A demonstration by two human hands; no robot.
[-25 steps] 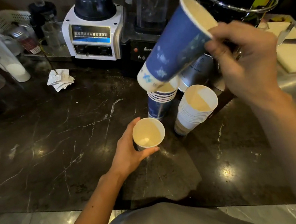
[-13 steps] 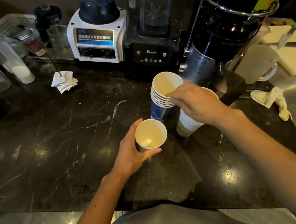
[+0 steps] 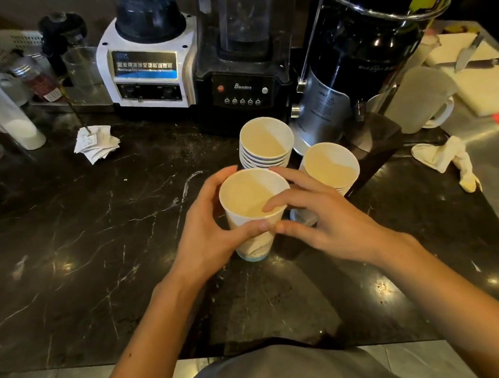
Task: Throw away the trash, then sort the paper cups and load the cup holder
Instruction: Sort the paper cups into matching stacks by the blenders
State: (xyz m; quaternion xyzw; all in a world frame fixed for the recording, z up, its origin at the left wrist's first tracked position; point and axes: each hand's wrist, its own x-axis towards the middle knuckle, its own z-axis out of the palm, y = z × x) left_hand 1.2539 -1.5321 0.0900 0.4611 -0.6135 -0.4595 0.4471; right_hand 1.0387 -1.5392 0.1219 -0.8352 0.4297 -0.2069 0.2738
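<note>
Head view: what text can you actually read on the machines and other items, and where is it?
"Blenders": control panel of the black blender.
White blender: blue label with white characters, too blurred to read.
Silver-and-black machine: warning label and faint lettering, unreadable.
Paper slips and small bottle: print too small.

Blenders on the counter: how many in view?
2. The white-based blender stands at the back of the counter; the black blender is right beside it, behind the blue cup stack. The dark machine further right looks like a grinder, not counted.
</note>
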